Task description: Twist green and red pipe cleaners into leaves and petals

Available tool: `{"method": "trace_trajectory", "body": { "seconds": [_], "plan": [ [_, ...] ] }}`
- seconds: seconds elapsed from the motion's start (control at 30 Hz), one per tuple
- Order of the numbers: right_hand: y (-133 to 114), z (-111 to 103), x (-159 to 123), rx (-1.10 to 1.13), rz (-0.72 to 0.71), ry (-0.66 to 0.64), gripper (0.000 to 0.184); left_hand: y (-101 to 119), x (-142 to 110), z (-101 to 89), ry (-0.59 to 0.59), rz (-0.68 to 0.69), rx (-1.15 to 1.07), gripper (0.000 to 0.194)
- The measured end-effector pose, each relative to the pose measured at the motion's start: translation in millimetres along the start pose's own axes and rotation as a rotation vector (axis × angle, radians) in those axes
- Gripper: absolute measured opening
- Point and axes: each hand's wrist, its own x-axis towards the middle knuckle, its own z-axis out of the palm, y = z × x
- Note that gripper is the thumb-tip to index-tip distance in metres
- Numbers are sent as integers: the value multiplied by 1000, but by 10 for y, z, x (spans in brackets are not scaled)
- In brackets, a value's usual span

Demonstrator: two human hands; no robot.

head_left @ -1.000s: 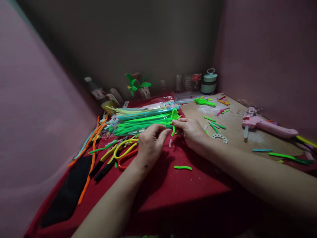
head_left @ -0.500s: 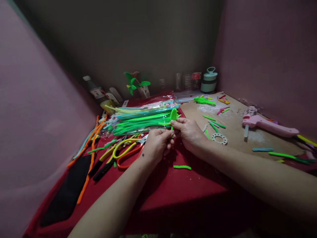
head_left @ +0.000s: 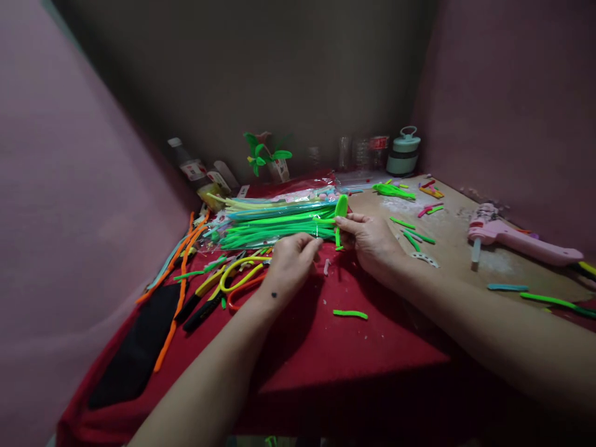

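My right hand (head_left: 370,239) pinches a bright green pipe-cleaner leaf (head_left: 341,207) upright, its short stem hanging below the fingers. A thin green strand sticks out to the left of the leaf. To its left, my left hand (head_left: 294,261) has thumb and index finger drawn together, apart from the leaf; whether anything is between the fingertips I cannot make out. Under the left hand lie scissors (head_left: 242,273) with yellow and red handles, their blades hidden. A short green pipe-cleaner piece (head_left: 350,314) rests on the red cloth (head_left: 326,366) below the hands.
Clear bags of green and pale pipe cleaners (head_left: 274,226) lie behind the hands. Black-handled pliers (head_left: 200,304), orange pipe cleaners (head_left: 184,279) and a black flat item (head_left: 135,347) are left. A pink glue gun (head_left: 526,239) sits on the board at right, among scraps. Bottles (head_left: 190,164) stand behind.
My left hand has come off the leaf's stem and moved a little left. My right hand still holds the leaf. A small pale scrap now shows on the cloth between the hands.
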Motion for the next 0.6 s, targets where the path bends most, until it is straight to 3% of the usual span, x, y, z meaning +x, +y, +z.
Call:
{"method": "trace_trajectory", "body": {
  "seconds": [0.03, 0.1, 0.2, 0.27, 0.33, 0.43, 0.6],
  "plan": [
    [-8, -17, 24, -2, 13, 3, 22, -4, 15, -118, 81, 60, 155, 26],
    [-20, -45, 59, -9, 46, 10, 22, -20, 15, -389, 122, 93, 415, 23],
    [-30, -65, 77, -13, 88, 21, 22, -89, -80, -738, 14, 60, 890, 20],
    [-33, -64, 74, -7, 109, 9, 20, -172, -176, -855, -101, -8, 1090, 20],
    [-38, -54, 66, 0, 122, -20, 17, -264, -255, -877, -184, 23, 1179, 16],
    [-48, -37, 52, 2, 130, -46, 13, -346, -312, -832, -216, 80, 1194, 18],
    [-56, -36, 55, 13, 110, -41, 12, -225, -396, -904, -190, 77, 1229, 17]
  ]
}}
